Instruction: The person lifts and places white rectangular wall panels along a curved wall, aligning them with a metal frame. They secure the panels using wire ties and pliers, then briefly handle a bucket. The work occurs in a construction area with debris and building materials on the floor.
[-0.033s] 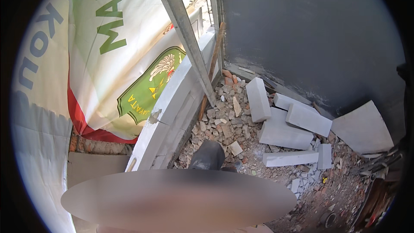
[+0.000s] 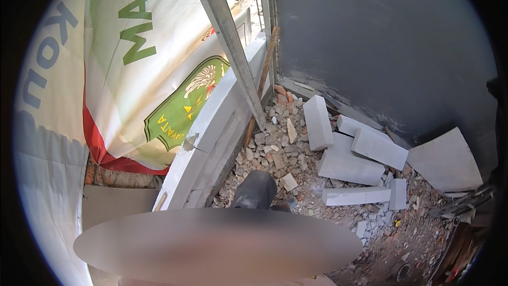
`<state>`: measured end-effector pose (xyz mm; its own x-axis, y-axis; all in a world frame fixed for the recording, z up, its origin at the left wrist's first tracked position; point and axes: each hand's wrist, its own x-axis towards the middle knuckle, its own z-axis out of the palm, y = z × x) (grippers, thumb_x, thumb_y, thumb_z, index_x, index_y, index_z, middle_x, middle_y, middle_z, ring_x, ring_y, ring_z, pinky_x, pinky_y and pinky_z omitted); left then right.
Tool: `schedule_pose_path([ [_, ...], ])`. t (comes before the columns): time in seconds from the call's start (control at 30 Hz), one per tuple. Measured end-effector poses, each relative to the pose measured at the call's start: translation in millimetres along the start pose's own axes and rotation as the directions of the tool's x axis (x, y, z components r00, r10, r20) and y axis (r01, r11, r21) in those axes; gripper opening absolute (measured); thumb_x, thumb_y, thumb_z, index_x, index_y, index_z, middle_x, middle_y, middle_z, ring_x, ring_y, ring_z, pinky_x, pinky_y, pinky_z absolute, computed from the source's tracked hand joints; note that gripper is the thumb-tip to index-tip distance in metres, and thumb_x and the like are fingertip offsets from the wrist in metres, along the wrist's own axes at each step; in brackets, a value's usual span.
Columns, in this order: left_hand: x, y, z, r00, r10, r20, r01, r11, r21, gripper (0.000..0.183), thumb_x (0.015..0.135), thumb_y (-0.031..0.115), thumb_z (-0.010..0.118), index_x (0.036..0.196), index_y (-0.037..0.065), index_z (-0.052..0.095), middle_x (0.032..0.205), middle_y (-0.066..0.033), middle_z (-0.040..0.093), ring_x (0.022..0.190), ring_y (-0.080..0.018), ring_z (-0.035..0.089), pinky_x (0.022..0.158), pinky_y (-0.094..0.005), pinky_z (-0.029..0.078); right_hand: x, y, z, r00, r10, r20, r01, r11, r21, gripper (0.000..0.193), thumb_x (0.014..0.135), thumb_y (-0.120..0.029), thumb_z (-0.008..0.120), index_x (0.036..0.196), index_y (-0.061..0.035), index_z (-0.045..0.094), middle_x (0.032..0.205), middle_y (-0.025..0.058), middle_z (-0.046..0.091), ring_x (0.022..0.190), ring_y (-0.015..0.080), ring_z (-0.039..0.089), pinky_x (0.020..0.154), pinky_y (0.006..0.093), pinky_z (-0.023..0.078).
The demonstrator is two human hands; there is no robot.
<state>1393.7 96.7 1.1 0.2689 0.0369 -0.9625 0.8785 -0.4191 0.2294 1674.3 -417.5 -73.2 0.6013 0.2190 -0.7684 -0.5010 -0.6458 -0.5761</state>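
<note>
Neither of my hands can be made out; a blurred oval covers the lower middle of the head view. Just above the blur, the toe of a dark boot (image 2: 255,189) stands on broken rubble (image 2: 278,153). To its left runs a low wall of pale blocks (image 2: 206,127), with a chip in its top edge. Right of the boot lie several loose white blocks: a tall one (image 2: 318,123), a wide one (image 2: 350,161), one resting across others (image 2: 379,148) and a long narrow one (image 2: 356,195).
A slanted metal post (image 2: 228,42) comes down beside the wall, near a wooden strip (image 2: 267,63). Printed tarpaulin (image 2: 116,111) hangs at left. A dark grey wall (image 2: 381,42) closes off the far right, with a pale slab (image 2: 447,160) at its foot. Debris lies at lower right.
The view has shifted very slightly. Blocks, boot and rubble keep their places.
</note>
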Motion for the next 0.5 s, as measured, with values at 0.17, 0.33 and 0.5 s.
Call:
schedule_pose_path([
  [0.17, 11, 43, -3, 0.996, -0.026, -0.085, 0.016, 0.993, -0.121, 0.05, 0.081, 0.043, 0.068, 0.098, -0.004, 0.071, 0.095, -0.0259, 0.071, 0.092, -0.0367, 0.069, 0.08, -0.0458, 0.051, 29, -74, -39, 1.0, 0.0, 0.024, 0.0, 1.0, 0.014, 0.024, 0.082, -0.016, 0.067, 0.099, 0.0002, 0.073, 0.088, 0.0169, 0.073, 0.083, 0.0259, 0.07, 0.074, 0.0403, 0.052],
  [0.33, 40, 76, -44, 0.99, -0.045, -0.131, 0.018, 0.979, -0.201, 0.05, 0.081, 0.043, 0.068, 0.098, -0.004, 0.071, 0.094, -0.0257, 0.071, 0.092, -0.0363, 0.069, 0.079, -0.0458, 0.051, 63, -162, -52, 0.999, 0.0, 0.051, 0.0, 1.0, -0.012, 0.025, 0.082, -0.016, 0.067, 0.099, 0.0001, 0.073, 0.089, 0.0169, 0.073, 0.084, 0.0257, 0.07, 0.074, 0.04, 0.052],
  [0.5, 64, 97, -105, 0.98, -0.071, -0.187, 0.016, 0.959, -0.282, 0.049, 0.081, 0.043, 0.068, 0.098, -0.004, 0.071, 0.094, -0.0256, 0.07, 0.091, -0.036, 0.069, 0.079, -0.0458, 0.051, 94, -255, -52, 0.998, 0.004, 0.07, 0.0, 0.999, -0.053, 0.025, 0.082, -0.017, 0.067, 0.099, 0.0, 0.073, 0.09, 0.0169, 0.073, 0.085, 0.0254, 0.07, 0.075, 0.0397, 0.052],
])
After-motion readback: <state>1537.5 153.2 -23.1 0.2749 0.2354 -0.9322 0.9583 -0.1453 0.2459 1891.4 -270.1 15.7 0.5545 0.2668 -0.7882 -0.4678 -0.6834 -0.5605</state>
